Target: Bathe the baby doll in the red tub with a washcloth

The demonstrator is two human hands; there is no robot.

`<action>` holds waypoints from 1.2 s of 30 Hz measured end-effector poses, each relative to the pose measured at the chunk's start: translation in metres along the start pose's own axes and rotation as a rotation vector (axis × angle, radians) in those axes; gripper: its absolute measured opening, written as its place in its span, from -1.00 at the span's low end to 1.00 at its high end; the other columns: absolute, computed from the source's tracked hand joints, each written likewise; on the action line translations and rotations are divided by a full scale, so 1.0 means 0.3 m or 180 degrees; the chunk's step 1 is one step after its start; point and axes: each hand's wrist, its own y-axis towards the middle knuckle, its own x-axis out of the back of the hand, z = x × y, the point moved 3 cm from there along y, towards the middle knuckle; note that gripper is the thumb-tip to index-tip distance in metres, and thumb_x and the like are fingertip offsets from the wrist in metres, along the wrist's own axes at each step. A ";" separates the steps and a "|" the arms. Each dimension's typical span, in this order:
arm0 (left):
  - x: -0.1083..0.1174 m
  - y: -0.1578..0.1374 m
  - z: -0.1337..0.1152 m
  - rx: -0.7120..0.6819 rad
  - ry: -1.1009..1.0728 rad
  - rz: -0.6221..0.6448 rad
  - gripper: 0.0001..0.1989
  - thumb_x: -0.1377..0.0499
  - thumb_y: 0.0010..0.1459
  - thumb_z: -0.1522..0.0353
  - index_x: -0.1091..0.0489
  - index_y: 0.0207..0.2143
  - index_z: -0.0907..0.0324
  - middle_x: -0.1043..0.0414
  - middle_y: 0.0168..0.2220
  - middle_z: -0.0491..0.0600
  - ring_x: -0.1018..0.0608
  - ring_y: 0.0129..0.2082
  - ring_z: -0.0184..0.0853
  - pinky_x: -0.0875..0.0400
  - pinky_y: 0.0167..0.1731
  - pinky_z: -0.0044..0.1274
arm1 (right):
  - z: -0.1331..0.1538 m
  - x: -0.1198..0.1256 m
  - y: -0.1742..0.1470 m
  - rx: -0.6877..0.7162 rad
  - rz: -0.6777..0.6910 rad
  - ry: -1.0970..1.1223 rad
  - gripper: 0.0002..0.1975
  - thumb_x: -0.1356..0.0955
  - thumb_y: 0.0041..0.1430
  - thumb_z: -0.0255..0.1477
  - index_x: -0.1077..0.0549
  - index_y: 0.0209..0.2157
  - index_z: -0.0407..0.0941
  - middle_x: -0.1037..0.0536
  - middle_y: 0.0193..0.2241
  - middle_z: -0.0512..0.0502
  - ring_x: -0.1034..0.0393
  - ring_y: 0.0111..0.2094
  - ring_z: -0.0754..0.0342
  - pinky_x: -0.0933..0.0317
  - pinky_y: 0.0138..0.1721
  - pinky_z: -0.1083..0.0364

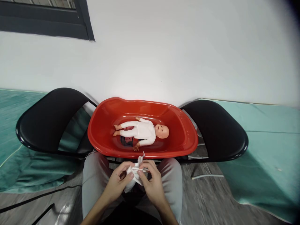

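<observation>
Over my lap, both hands pinch a bunched white cloth (134,174) whose exact kind I cannot make out. My left hand (119,181) grips its left side, thumb on top. On the opposite side my right hand (152,181) holds it with thumb and fingers closed. One corner of the cloth sticks up between the hands, close to the tub's near rim. Just beyond, a baby doll (144,129) in a white bodysuit lies on its back in a red baby bathtub (180,128), head to the right. A dark printed patch (127,140) shows beneath its legs.
The tub sits between two black folding chairs, one on the left (47,122) and one on the right (222,131). Green sheets (269,140) spread on both sides. Behind stands a white wall (164,56) with a dark window frame (47,23).
</observation>
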 end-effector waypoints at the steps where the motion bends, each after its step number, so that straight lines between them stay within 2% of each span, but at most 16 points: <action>1: 0.000 0.000 0.001 -0.0006 0.0008 0.0007 -0.64 -0.31 0.24 0.15 -0.50 0.01 0.12 -0.60 -0.09 0.01 -0.59 -0.12 -0.26 -0.46 -0.10 -0.53 | 0.001 -0.002 -0.002 0.0000 0.0001 -0.0007 -0.94 -0.40 0.31 -0.36 -0.52 -0.26 -0.03 -0.55 -0.22 -0.07 -0.45 -0.14 0.02 -0.32 -0.09 0.09; 10: -0.006 0.004 0.019 0.0086 0.0298 -0.0095 -0.50 -0.26 0.26 0.17 -0.41 0.21 0.10 -0.51 0.17 0.05 -0.54 0.11 -0.18 -0.39 0.12 -0.45 | 0.008 -0.013 -0.010 -0.0090 -0.0107 0.0071 -0.91 -0.38 0.32 -0.35 -0.52 -0.27 -0.04 -0.53 -0.20 -0.08 -0.45 -0.15 0.01 -0.33 -0.08 0.07; 13: -0.006 0.005 0.027 0.0075 0.0445 -0.0156 -0.60 -0.24 0.26 0.12 -0.48 0.05 0.15 -0.59 -0.05 0.02 -0.58 -0.10 -0.22 -0.43 -0.08 -0.51 | 0.012 -0.015 -0.011 -0.0068 -0.0180 0.0097 -0.93 -0.39 0.30 -0.37 -0.52 -0.28 -0.04 -0.53 -0.22 -0.07 -0.45 -0.16 0.01 -0.33 -0.10 0.07; 16: -0.009 0.003 0.029 0.0106 0.0648 -0.0141 -0.63 -0.22 0.28 0.05 -0.51 -0.19 0.18 -0.51 -0.34 -0.08 -0.47 -0.36 -0.34 -0.32 -0.33 -0.58 | 0.016 -0.019 -0.015 -0.0060 -0.0168 0.0086 -0.93 -0.40 0.30 -0.37 -0.52 -0.28 -0.04 -0.53 -0.22 -0.07 -0.45 -0.16 0.02 -0.33 -0.09 0.08; 19: -0.005 0.002 0.021 0.0133 0.0631 -0.0213 -0.58 -0.22 0.26 0.00 -0.50 -0.26 0.20 -0.44 -0.42 -0.12 -0.40 -0.42 -0.37 -0.25 -0.38 -0.60 | 0.014 -0.022 -0.017 -0.0076 -0.0054 0.0107 -0.95 -0.40 0.29 -0.38 -0.53 -0.26 -0.03 -0.54 -0.18 -0.08 -0.46 -0.12 0.02 -0.35 -0.09 0.09; 21: 0.004 0.003 0.016 0.0157 0.0458 -0.0305 -0.56 -0.23 0.25 -0.03 -0.50 -0.26 0.20 -0.45 -0.41 -0.11 -0.40 -0.42 -0.37 -0.26 -0.38 -0.60 | 0.008 -0.014 -0.016 -0.0117 -0.0037 0.0167 -0.89 -0.42 0.25 -0.41 -0.53 -0.17 -0.02 -0.53 -0.09 -0.11 -0.46 -0.05 0.00 -0.37 -0.09 0.09; 24: 0.027 0.006 0.020 0.0209 0.0064 -0.0556 -0.53 -0.26 0.21 -0.05 -0.52 -0.25 0.20 -0.48 -0.41 -0.11 -0.42 -0.42 -0.38 -0.31 -0.38 -0.60 | -0.005 0.018 -0.016 -0.0067 -0.0221 0.0143 -0.68 -0.47 0.14 -0.45 -0.50 -0.05 0.00 -0.50 0.03 -0.15 -0.44 0.06 -0.05 -0.36 0.04 0.04; 28: 0.053 0.010 0.034 0.0269 -0.0641 -0.1022 -0.55 -0.32 0.18 -0.01 -0.54 -0.15 0.19 -0.59 -0.29 -0.04 -0.56 -0.31 -0.29 -0.44 -0.28 -0.53 | -0.016 0.053 -0.031 0.0089 -0.0379 -0.0002 -0.61 -0.55 0.00 -0.47 -0.51 -0.11 -0.01 -0.49 0.05 -0.15 -0.44 0.09 -0.09 -0.33 0.12 -0.01; 33: 0.050 0.017 0.033 0.0426 -0.1400 -0.1329 -0.50 -0.42 0.06 0.01 -0.55 -0.12 0.21 -0.65 -0.18 0.07 -0.65 -0.17 -0.16 -0.54 -0.13 -0.41 | -0.026 0.013 -0.062 0.0087 0.0123 -0.0132 -0.42 -0.67 -0.21 -0.35 -0.58 -0.08 0.01 -0.42 0.19 -0.22 -0.40 0.16 -0.19 -0.36 0.14 -0.07; 34: 0.047 0.017 0.032 0.0480 -0.1472 -0.1350 -0.48 -0.43 0.05 0.02 -0.55 -0.11 0.21 -0.65 -0.17 0.08 -0.65 -0.15 -0.14 -0.55 -0.11 -0.39 | -0.030 -0.001 -0.066 0.0085 0.0192 -0.0155 -0.47 -0.66 -0.19 -0.34 -0.61 -0.10 0.01 -0.40 0.21 -0.23 -0.39 0.17 -0.20 -0.36 0.14 -0.07; 36: 0.042 0.015 0.031 0.0554 -0.1572 -0.1359 -0.47 -0.45 0.03 0.03 -0.56 -0.10 0.22 -0.66 -0.16 0.10 -0.66 -0.14 -0.13 -0.56 -0.07 -0.36 | -0.040 -0.023 -0.069 0.0010 0.0122 -0.0098 -0.74 -0.59 0.00 -0.34 -0.64 -0.22 0.00 -0.42 0.22 -0.23 -0.39 0.16 -0.17 -0.35 0.13 -0.06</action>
